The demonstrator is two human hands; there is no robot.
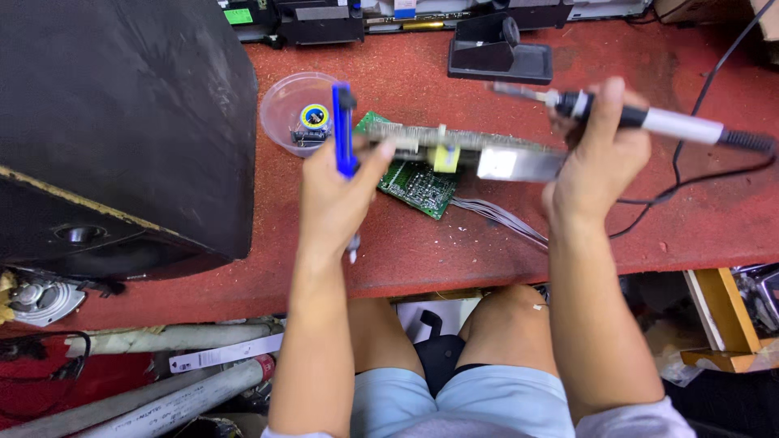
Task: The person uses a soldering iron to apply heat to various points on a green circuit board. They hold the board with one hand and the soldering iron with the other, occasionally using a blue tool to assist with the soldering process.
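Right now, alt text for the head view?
Over a red workbench, the left hand holds a blue desoldering pump and one end of a green circuit board; the right hand grips a white-handled soldering iron.

A single head-worn camera looks steeply down from close above at the red surface [487, 235], which fills the frame toward 12 o'clock, with the wearer's knees and forearms entering from 6 o'clock.
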